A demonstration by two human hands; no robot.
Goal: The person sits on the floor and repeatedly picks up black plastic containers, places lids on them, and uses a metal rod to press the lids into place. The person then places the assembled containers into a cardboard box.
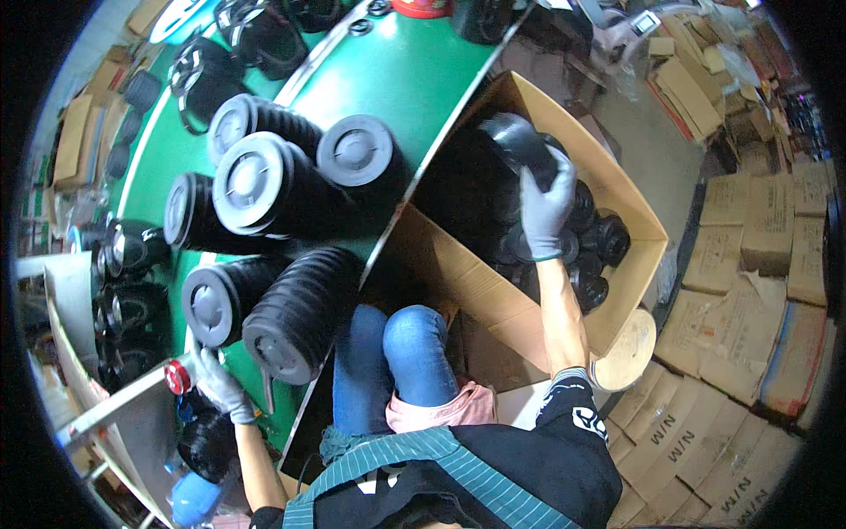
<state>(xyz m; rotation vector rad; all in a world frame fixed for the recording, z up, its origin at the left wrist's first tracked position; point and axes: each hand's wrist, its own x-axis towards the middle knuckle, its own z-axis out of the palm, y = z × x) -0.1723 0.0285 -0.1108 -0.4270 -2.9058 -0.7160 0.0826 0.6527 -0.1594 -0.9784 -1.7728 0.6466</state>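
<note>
My right hand (545,207), in a grey glove, reaches into an open cardboard box (634,256) on the right. Its thumb and fingers grip a black round part (518,141) with a glossy, motion-blurred face. Several similar black round parts (606,236) lie in the box below. My left hand (222,388), also gloved, is at the green table's near left edge, fingers mostly stretched out. Right beside its fingertips is a red-ringed round piece (178,376). A glossy black rounded object (207,445) sits just below that hand.
Stacks of ribbed black round parts (300,309) lie and stand on the green table (388,79). Glossy black housings (260,40) stand at its far left. Cardboard cartons (731,361) line the right side. A round stool (626,353) stands by the box.
</note>
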